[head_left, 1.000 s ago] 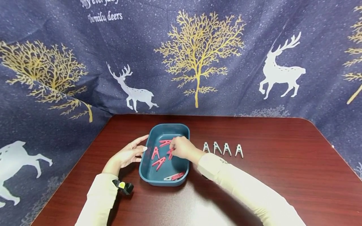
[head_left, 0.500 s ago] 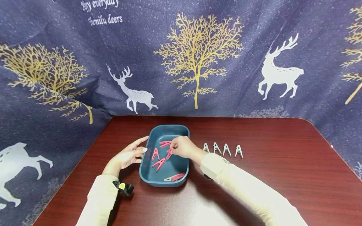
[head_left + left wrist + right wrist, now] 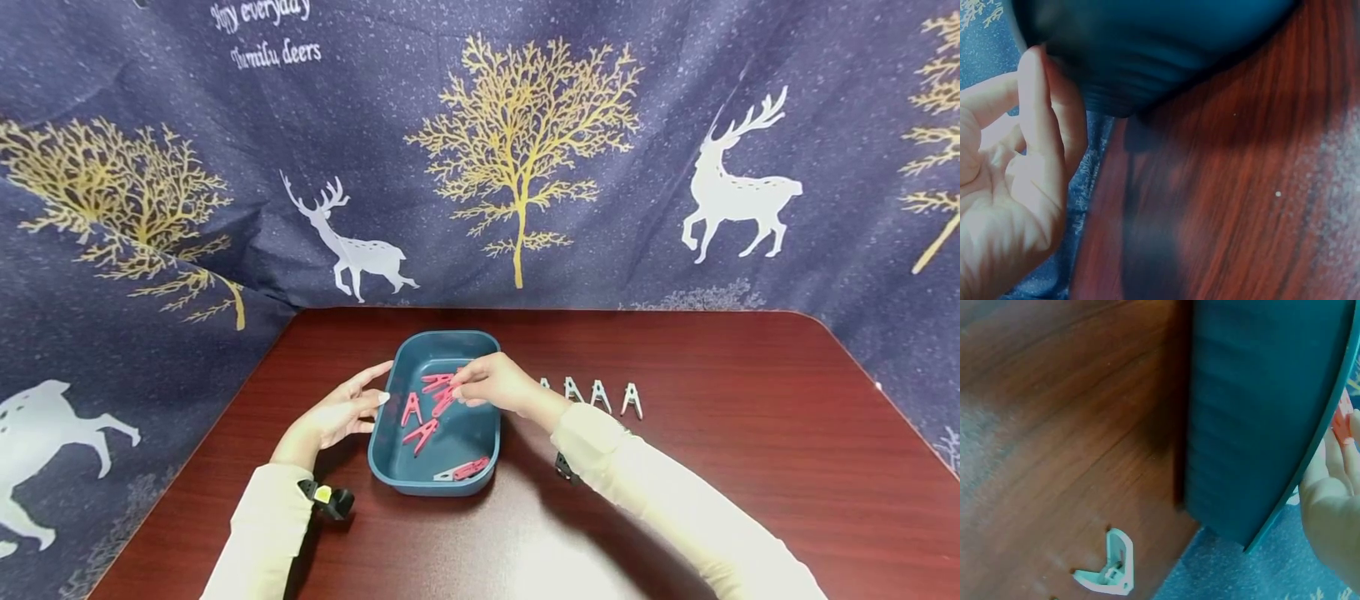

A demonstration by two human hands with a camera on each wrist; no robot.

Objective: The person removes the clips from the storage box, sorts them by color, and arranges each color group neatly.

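In the head view a blue plastic bin (image 3: 431, 490) stands on the table with several red spring clamps (image 3: 422, 435) lying inside. A grey-white clamp (image 3: 444, 475) lies at its near end, by another red one. My left hand (image 3: 341, 412) touches the bin's left wall and rim with extended fingers; the left wrist view shows fingertips against the bin (image 3: 1166, 44). Over the bin's right side, my right hand (image 3: 491, 385) pinches a red clamp (image 3: 444, 402) between thumb and fingers. That red clamp (image 3: 1342, 419) also shows at the fingers in the right wrist view, partly cut off.
To the right of the bin, several grey-white clamps (image 3: 600, 395) stand in a row on the dark red table (image 3: 720, 383). The right forearm partly covers the row's left end. A blue cloth (image 3: 600, 125) with deer and trees hangs behind the table.
My right hand has shifted slightly and its wrist has turned, leaving the pinched red clamp in clearer view. The left hand stays against the bin.
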